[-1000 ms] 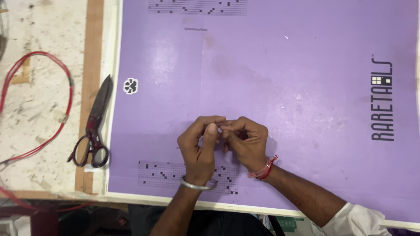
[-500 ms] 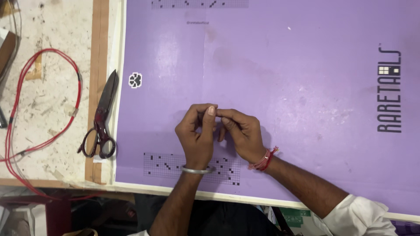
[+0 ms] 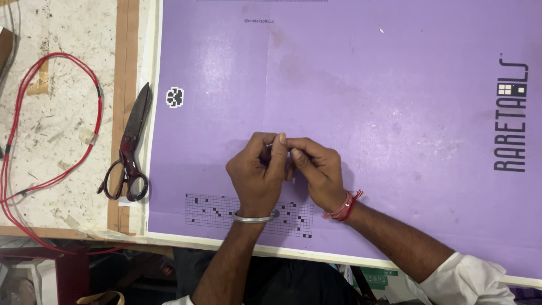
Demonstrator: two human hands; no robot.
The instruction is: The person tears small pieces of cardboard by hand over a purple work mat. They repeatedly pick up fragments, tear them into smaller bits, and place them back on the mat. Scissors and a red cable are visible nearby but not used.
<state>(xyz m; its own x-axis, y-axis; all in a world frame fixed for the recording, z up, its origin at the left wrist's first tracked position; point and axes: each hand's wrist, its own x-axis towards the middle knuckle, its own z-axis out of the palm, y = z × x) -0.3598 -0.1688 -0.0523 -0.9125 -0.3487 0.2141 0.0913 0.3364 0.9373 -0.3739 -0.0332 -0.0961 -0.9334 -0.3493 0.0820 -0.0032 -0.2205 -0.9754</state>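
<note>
At the far left, a red wire (image 3: 56, 130) loops across the pale, speckled top of the desk (image 3: 56, 34), curving round and trailing off the near edge. Just right of it runs a brown wooden strip (image 3: 127, 45), and a pair of dark scissors (image 3: 130, 152) lies across that strip, blades shut and pointing away, the reddish-brown handles toward the person. The blade tips reach the edge of a large purple mat (image 3: 395, 113) that covers the rest of the desk; a small black-and-white paw mark (image 3: 174, 97) sits near the mat's left edge, and a grid of small black and white squares (image 3: 214, 212) is printed along its near edge.

Over that grid, in the lower middle of the mat, the two hands meet. The left hand (image 3: 257, 175), with a silver bangle (image 3: 254, 217) at the wrist, is curled, its thumb and forefinger pressed together at the top. The right hand (image 3: 319, 172), a red thread band (image 3: 341, 208) on its wrist and a white sleeve (image 3: 468, 279) further up the arm, is curled likewise, its fingertips touching those of the left. Between the pinched fingertips a tiny, thin, pale item (image 3: 275, 145) shows; it is too small and too covered to tell its kind or which hand holds it more firmly. It is raised just above the mat.
</note>
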